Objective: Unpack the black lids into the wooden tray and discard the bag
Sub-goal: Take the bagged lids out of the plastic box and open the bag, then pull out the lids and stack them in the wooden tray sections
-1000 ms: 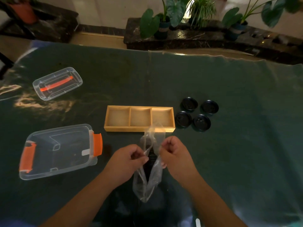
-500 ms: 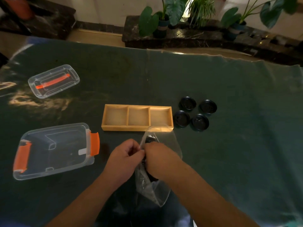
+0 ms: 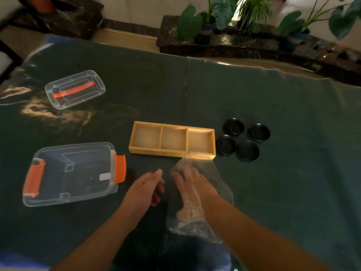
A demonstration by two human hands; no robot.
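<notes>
A clear plastic bag (image 3: pixel 201 216) lies crumpled on the table in front of me, with a dark shape, the black lids (image 3: pixel 176 199), showing through it. My right hand (image 3: pixel 188 181) is pushed into the bag, and plastic drapes over its back and wrist; its grip is hidden. My left hand (image 3: pixel 145 189) sits at the bag's left edge with fingers curled on the film. The wooden tray (image 3: pixel 156 151) has three bare compartments and stands just beyond the bag. Several black lids (image 3: pixel 247 150) lie loose on the cloth right of the tray.
A clear bin with orange latches (image 3: pixel 70 173) lies at the left. Its clear lid with an orange handle (image 3: pixel 75 89) lies farther back left. Dark green cloth (image 3: pixel 293 182) covers the table. Potted plants (image 3: pixel 207 20) stand on a ledge beyond the far edge.
The bag has come down from hanging between both hands onto the table. My right hand has gone from the bag's mouth deeper into it. The left hand stays at its edge.
</notes>
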